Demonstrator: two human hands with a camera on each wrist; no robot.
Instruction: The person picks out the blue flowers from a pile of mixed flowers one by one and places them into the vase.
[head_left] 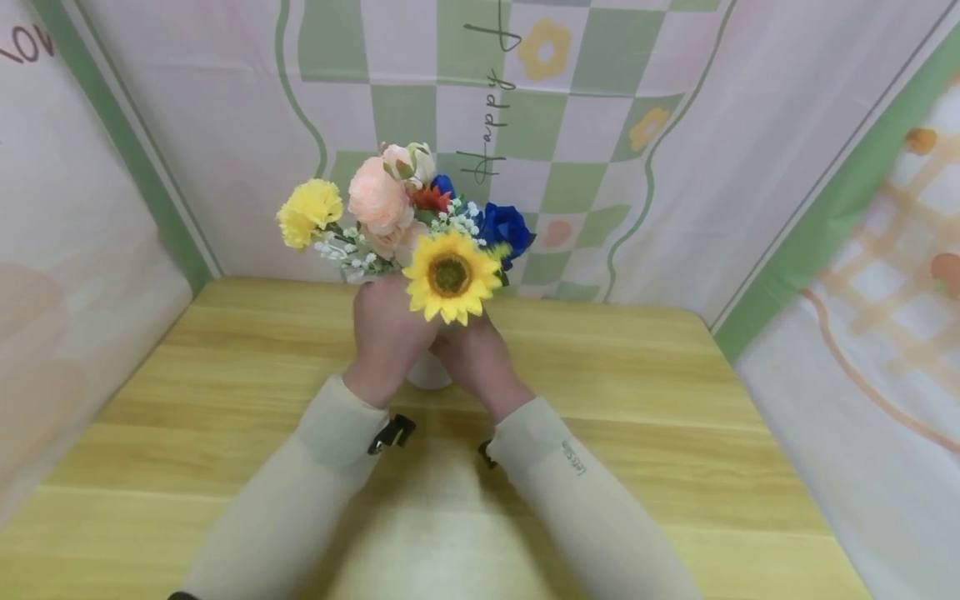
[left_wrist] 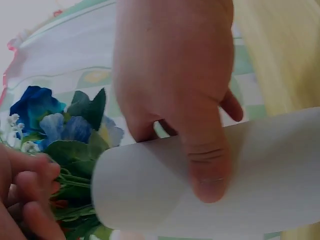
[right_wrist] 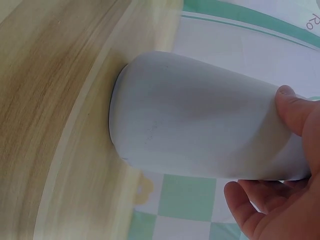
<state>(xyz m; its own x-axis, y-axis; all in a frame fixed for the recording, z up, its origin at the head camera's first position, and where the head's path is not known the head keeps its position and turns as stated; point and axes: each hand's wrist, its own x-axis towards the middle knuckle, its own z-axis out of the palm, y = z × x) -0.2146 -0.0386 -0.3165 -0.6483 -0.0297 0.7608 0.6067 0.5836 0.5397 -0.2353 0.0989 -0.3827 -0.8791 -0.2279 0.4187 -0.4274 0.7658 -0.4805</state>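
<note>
A tall white vase (right_wrist: pixel 200 120) stands on the table, its base showing below my hands in the head view (head_left: pixel 430 373). My right hand (head_left: pixel 483 354) grips its upper part; thumb and fingers go round opposite sides in the right wrist view (right_wrist: pixel 292 212). Above the rim, my left hand (head_left: pixel 390 325) curls its fingers at the green stems (left_wrist: pixel 75 175), which enter the vase mouth. Over my hands spreads a bouquet: a sunflower (head_left: pixel 450 275), a yellow carnation (head_left: pixel 309 212), pink blooms (head_left: pixel 378 196), a blue rose (head_left: pixel 506 227) and small white sprigs. Flowers partly cover my left hand.
The wooden table (head_left: pixel 637 433) extends to both sides and in front of the vase. Behind it hangs a green-and-white checkered cloth (head_left: pixel 502 117); printed cloth walls (head_left: pixel 75 250) close in the left and right. Black clips (head_left: pixel 392 433) sit at the sleeve cuffs.
</note>
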